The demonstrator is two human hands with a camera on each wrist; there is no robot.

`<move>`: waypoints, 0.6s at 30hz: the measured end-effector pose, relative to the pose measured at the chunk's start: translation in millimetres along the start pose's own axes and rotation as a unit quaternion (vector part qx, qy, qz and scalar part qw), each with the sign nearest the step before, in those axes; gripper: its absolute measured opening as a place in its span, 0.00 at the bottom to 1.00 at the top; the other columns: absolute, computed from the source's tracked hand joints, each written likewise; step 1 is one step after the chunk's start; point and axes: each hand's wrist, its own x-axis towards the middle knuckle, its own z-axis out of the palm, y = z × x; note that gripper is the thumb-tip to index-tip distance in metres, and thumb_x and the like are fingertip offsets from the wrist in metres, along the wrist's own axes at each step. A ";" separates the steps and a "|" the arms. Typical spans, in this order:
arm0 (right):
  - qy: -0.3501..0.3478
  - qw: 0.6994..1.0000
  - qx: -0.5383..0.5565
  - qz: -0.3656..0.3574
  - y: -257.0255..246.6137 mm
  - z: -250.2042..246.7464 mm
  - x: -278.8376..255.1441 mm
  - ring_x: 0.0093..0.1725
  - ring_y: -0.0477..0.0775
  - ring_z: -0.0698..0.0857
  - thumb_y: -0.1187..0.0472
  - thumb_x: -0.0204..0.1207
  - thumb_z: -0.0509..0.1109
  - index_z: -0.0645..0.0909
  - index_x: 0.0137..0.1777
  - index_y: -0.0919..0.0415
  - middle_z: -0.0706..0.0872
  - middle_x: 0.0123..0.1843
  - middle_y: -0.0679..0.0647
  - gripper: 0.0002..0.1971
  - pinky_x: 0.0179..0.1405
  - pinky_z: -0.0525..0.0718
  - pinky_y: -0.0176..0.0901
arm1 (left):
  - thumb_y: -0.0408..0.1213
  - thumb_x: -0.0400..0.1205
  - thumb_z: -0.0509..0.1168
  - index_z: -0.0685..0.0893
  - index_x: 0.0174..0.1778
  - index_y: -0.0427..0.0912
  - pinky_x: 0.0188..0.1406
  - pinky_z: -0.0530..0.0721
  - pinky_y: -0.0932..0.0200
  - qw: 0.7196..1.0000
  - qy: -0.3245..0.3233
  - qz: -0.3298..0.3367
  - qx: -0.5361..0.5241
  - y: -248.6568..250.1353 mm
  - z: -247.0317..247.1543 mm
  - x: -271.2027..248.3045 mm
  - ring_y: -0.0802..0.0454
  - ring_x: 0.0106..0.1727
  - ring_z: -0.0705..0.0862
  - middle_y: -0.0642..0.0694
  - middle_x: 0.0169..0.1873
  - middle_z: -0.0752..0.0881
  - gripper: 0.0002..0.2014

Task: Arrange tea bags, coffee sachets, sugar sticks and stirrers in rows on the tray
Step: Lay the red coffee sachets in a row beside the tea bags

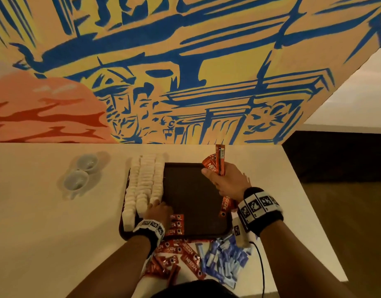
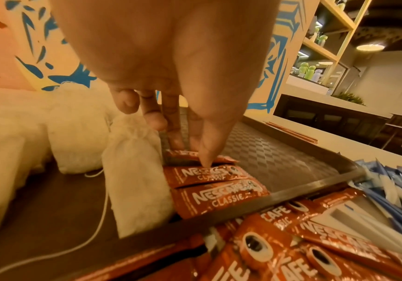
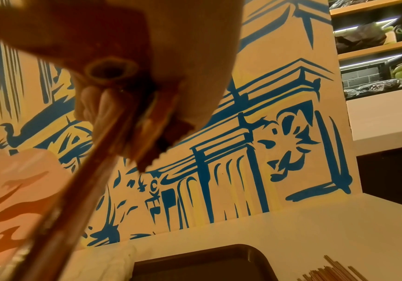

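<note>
Counter tray (image 1: pixel 193 231) filling up, tea bags (image 1: pixel 142 186) done

We're pressing coffee sachets (image 2: pixel 209 175) flat with left hand (image 1: pixel 159 209); right hand (image 1: pixel 226 183) gripping a bunch (image 1: pixel 217 162); sugar sticks (image 1: pixel 224 259), stirrers (image 3: pixel 334 270) waiting.

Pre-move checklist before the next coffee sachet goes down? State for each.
1. Supply in hand: right hand grips a bundle of red Nescafe coffee sachets above the tray. ok.
2. Row started: three red coffee sachets laid on the tray lie side by side beside the white tea bags. ok.
3. Left hand has fingertips on the farthest laid sachet, holding nothing. ok.
4. Free space: dark textured rectangular tray is bare beyond the row. ok.
5. Blue sugar sticks lie loose on the counter, not on the tray. not ok.
6. Thin wooden stirrers off the tray. not ok.
</note>
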 end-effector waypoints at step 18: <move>-0.089 0.992 0.048 -0.078 -22.7 2.4 -2.2 0.22 0.42 0.74 0.48 0.82 0.73 0.79 0.47 0.54 0.78 0.31 0.49 0.11 0.23 0.74 0.37 | 0.50 0.84 0.69 0.87 0.62 0.58 0.48 0.75 0.73 0.865 0.244 0.052 -0.436 9.7 -168.9 -45.5 0.65 0.48 0.84 0.60 0.52 0.88 0.12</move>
